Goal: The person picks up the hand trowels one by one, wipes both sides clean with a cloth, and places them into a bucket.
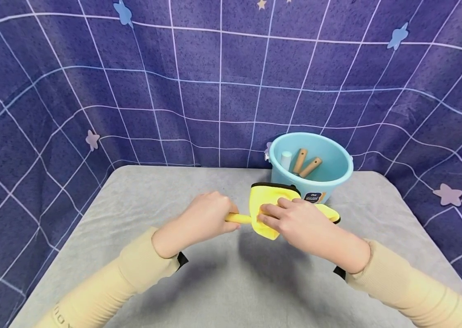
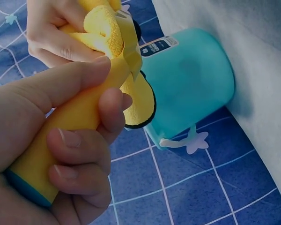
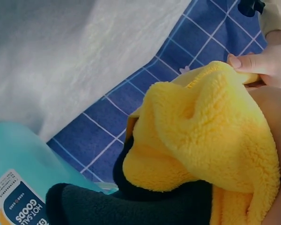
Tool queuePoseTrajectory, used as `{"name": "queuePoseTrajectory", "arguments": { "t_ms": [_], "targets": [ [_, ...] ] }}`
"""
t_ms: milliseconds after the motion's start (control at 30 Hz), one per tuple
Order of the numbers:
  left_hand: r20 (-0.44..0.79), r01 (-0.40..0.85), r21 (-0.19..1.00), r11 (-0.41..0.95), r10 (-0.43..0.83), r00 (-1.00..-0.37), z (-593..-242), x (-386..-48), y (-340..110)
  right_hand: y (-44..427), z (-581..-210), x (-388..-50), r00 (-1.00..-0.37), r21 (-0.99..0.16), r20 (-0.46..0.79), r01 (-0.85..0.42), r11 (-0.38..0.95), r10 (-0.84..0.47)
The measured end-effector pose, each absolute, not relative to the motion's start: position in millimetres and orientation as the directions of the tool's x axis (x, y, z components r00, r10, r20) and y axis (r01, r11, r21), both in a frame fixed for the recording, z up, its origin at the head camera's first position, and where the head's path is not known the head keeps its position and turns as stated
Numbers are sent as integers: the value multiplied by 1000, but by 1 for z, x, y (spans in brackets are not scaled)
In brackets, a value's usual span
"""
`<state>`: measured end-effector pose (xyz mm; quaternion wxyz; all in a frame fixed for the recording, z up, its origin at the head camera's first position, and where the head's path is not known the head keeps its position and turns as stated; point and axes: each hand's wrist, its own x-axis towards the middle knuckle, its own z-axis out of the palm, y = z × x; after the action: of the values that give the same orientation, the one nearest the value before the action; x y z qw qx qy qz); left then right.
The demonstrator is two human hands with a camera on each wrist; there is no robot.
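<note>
My left hand (image 1: 208,214) grips a yellow handle (image 2: 79,112) whose butt end is teal, with the thumb laid along it. The handle points right, toward my right hand. A smooth yellow part (image 2: 131,54) widens beyond it, but cloth hides most of the head, so I cannot tell what tool it is. My right hand (image 1: 306,223) holds a fluffy yellow cloth (image 3: 210,136) with black edging, bunched around that head. One cloth flap (image 1: 329,212) hangs out right of the hand. Both hands are above the table.
Behind my right hand a light blue bucket (image 1: 310,181) stands on the grey-covered table (image 1: 165,187). Inside it are two wooden handles (image 1: 300,160) and a pale blue cylindrical end (image 1: 286,159). A purple gridded curtain (image 1: 198,100) surrounds the table's back and sides.
</note>
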<state>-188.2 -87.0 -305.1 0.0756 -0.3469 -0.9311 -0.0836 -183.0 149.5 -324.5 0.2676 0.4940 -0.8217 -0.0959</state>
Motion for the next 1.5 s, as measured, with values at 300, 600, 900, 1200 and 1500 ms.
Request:
{"name": "queuePoseTrajectory", "arguments": {
  "t_ms": [300,600,900,1200,1500],
  "targets": [
    [209,659,115,744,630,-748,-305,-189,-87,150,-324,-185,-387,457,311,-740,493,-868],
    [218,661,95,745,632,-744,-307,-189,-89,155,-326,-185,-404,469,274,-736,488,-873],
    [189,644,97,759,621,-760,-305,-189,-93,164,-330,-185,-427,457,263,-735,501,-865],
    [169,650,102,753,630,-758,-305,-189,-100,169,-333,-185,-434,453,250,-738,501,-865],
    [149,655,141,742,638,-755,-302,-189,-111,176,-334,-185,-463,431,229,-740,516,-856]
  ]
}}
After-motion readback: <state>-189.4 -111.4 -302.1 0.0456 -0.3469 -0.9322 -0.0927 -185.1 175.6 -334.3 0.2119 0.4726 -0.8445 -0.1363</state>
